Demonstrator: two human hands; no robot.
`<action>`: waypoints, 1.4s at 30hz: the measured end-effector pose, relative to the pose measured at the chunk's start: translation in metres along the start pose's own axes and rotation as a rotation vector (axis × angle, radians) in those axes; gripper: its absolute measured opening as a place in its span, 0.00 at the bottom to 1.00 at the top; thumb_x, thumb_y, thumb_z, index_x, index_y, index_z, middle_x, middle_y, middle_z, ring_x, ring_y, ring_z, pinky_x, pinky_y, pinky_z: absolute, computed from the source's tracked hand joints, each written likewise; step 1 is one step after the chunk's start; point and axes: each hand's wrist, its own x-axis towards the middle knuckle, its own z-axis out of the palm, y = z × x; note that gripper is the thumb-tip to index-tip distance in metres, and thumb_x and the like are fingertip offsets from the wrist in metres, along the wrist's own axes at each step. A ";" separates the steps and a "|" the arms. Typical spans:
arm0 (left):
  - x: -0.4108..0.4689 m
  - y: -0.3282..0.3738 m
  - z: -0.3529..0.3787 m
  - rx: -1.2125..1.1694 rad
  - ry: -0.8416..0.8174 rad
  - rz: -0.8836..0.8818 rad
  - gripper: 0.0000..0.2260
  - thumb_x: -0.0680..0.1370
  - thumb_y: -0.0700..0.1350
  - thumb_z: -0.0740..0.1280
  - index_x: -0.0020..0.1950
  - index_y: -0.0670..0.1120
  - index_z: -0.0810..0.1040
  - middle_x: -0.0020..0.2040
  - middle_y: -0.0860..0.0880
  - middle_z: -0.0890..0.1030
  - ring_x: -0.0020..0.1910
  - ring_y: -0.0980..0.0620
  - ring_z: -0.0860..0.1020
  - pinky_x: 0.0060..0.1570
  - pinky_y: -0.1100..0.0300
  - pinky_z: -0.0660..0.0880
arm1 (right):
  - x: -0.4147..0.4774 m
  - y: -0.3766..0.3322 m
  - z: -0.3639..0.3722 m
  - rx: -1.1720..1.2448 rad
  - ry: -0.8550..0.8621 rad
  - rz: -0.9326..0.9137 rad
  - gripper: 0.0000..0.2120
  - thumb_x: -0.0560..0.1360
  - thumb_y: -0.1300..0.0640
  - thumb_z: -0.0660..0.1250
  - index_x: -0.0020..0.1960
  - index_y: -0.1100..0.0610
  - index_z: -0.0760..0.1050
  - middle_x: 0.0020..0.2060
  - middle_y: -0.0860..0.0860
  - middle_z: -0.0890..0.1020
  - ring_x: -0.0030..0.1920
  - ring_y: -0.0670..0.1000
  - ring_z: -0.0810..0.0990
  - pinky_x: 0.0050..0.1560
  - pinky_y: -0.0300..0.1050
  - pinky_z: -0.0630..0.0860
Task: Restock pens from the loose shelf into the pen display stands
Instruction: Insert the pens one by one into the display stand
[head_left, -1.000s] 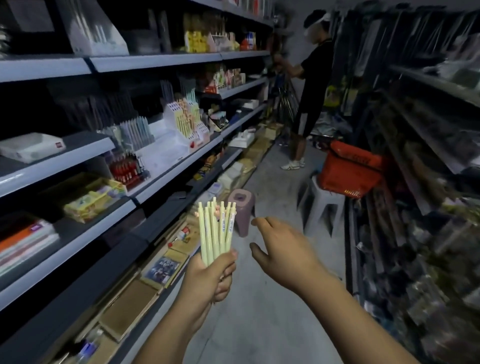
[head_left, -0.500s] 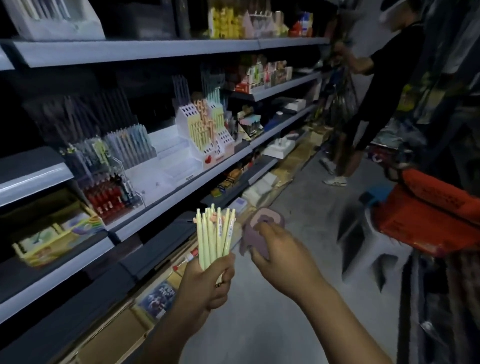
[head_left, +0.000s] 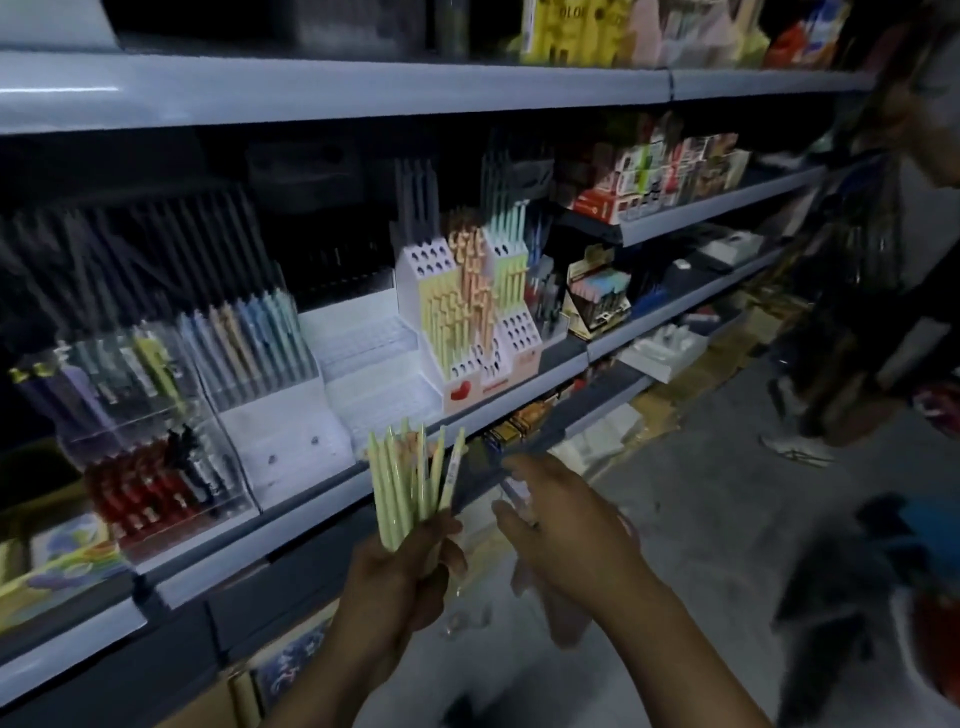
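Pale green plastic pens (head_left: 410, 483), slim and round-barrelled, stand upright as a fanned bundle in the left hand (head_left: 400, 566). Its fingers and thumb are curled tightly round their lower ends, and their tips rise in front of the grey metal shelf edge (head_left: 311, 514). Just to the right and not touching the bundle, the right hand (head_left: 566, 525) is smeared by motion, its fingers loosely spread toward the pens with nothing in its grasp. Under the left forearm a blue printed pack (head_left: 291, 670) lies flat on the lowest shelf, and grey concrete floor (head_left: 701, 519) shows past the right wrist. Beyond the shelf edge a row of stands crowds the shelf. At the left is a clear acrylic case (head_left: 156, 415) with red and black pens packed low in it. Next comes a clear box (head_left: 249, 332) of pastel blue and peach pens leaning back, then a frosted stepped stand (head_left: 374, 364) with ribbed tiers. After that is the white pen stand (head_left: 423, 270), pierced with round holes and marked with a red heart (head_left: 460, 391) on its base. Yellow-green, orange and mint pens stand in rows in it. The held bundle sits lower than this stand and nearer the camera, slightly to its left, with only the shelf edge between them. Farther right is a small dark carton of pastel sticks (head_left: 597, 296), and above it are red-and-white boxes (head_left: 649, 176) on a higher shelf. Yellow packs (head_left: 566, 26) sit on the top shelf. At the far right a person in dark clothing (head_left: 841, 338) stands in the aisle, blurred.
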 end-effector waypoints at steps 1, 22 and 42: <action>0.022 0.004 0.003 -0.001 0.006 0.013 0.17 0.81 0.48 0.68 0.43 0.33 0.80 0.26 0.40 0.73 0.19 0.52 0.57 0.27 0.57 0.55 | 0.020 0.007 0.002 0.029 -0.005 -0.002 0.19 0.81 0.46 0.62 0.71 0.47 0.69 0.65 0.46 0.75 0.61 0.50 0.76 0.52 0.44 0.74; 0.248 0.054 0.096 -0.208 0.222 -0.060 0.18 0.77 0.48 0.68 0.41 0.31 0.82 0.25 0.42 0.77 0.17 0.53 0.57 0.26 0.58 0.51 | 0.288 0.111 0.010 0.987 -0.445 0.041 0.07 0.81 0.58 0.67 0.48 0.58 0.82 0.37 0.54 0.83 0.38 0.51 0.81 0.41 0.46 0.75; 0.256 0.033 0.071 -0.216 0.509 0.128 0.12 0.82 0.46 0.65 0.49 0.46 0.88 0.44 0.26 0.80 0.20 0.50 0.58 0.29 0.53 0.53 | 0.341 0.133 0.068 0.698 -0.004 -0.145 0.08 0.78 0.57 0.72 0.40 0.49 0.79 0.34 0.41 0.81 0.36 0.43 0.80 0.38 0.39 0.74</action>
